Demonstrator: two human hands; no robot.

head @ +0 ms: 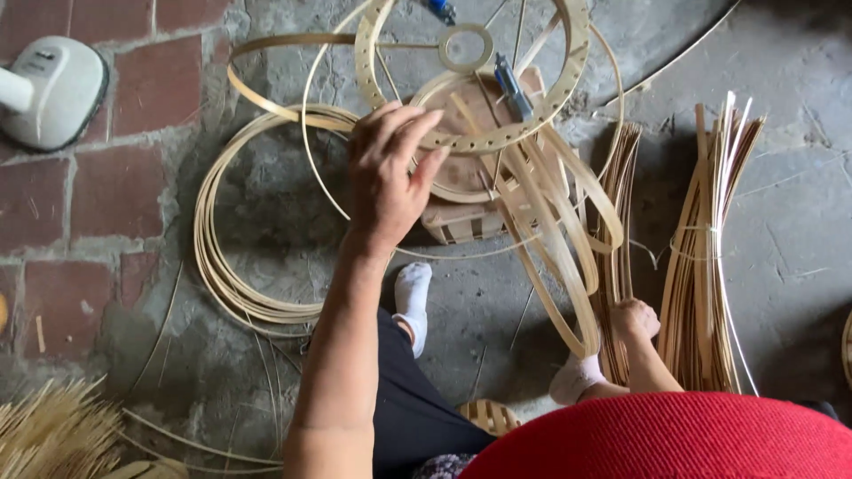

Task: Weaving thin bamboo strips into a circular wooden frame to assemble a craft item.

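Left hand is up, fingers spread loosely, fingertips touching the perforated bamboo ring lying over a small wooden stool. Right hand sits low, closed around bent bamboo strips by a tied bundle of splints. Underneath: grey concrete floor, red brick, coiled hoops.

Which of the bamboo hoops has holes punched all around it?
The flat, wide hoop under the left hand's fingertips; the stacked hoops on the floor are thin, plain strips.
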